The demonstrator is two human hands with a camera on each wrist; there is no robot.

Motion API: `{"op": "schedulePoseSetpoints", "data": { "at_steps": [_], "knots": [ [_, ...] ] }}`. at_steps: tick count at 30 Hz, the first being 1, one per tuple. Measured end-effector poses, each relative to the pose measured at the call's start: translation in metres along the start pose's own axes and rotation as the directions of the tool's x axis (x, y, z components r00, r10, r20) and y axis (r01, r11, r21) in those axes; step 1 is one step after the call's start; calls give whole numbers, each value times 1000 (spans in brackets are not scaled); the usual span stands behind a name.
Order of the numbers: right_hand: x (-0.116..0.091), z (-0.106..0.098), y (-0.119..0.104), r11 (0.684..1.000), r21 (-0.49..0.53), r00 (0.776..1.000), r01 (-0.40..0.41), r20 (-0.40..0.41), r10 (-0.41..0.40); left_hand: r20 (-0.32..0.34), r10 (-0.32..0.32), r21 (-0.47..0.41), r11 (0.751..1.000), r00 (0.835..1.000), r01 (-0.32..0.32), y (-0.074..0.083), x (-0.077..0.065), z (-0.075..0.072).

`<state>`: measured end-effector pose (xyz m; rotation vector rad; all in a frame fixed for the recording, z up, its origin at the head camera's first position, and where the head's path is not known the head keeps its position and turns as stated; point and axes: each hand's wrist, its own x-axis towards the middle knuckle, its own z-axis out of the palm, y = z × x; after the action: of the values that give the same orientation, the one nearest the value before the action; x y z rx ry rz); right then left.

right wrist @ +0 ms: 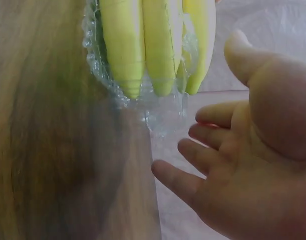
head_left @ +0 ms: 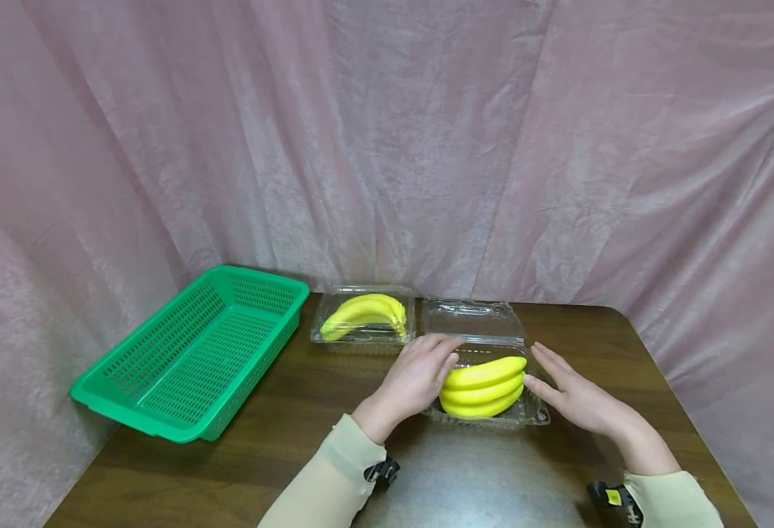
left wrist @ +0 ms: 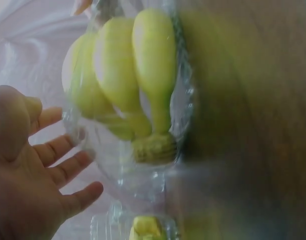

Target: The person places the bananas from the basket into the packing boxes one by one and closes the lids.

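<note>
A bunch of yellow bananas (head_left: 482, 387) lies in a clear plastic clamshell box (head_left: 509, 421) whose lid (head_left: 473, 321) is folded back toward the curtain. My left hand (head_left: 420, 372) is at the box's left side, fingers extended and overlapping its edge in the head view. At the right side, my right hand (head_left: 575, 392) has its fingers spread, the thumb near the banana tips. In the left wrist view the brown stem end (left wrist: 155, 149) of the bunch faces my left fingers (left wrist: 68, 167). The right wrist view shows the banana tips by my right fingers (right wrist: 197, 155), with nothing gripped.
A second clear box (head_left: 317, 334), lid down, holds another bunch of bananas (head_left: 367, 312) to the left of the open one. Farther left stands a green plastic basket (head_left: 229, 374) on the brown wooden table (head_left: 295, 425). Pink curtains (head_left: 426, 147) hang behind the table.
</note>
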<state>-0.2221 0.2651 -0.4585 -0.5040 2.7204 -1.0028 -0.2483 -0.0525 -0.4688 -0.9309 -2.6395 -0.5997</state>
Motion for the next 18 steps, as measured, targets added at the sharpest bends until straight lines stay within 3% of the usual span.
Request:
{"op": "schedulePoseSetpoints", "data": {
  "at_steps": [7,18],
  "knots": [
    [11,7,2,998,50,994,-44,-94,49,-14,-61,-10,998,998,61,-5,-1,-4],
    [26,13,0,986,135,988,-102,-104,116,-22,-158,11,987,987,158,-10,-4,-10]
  ]
}}
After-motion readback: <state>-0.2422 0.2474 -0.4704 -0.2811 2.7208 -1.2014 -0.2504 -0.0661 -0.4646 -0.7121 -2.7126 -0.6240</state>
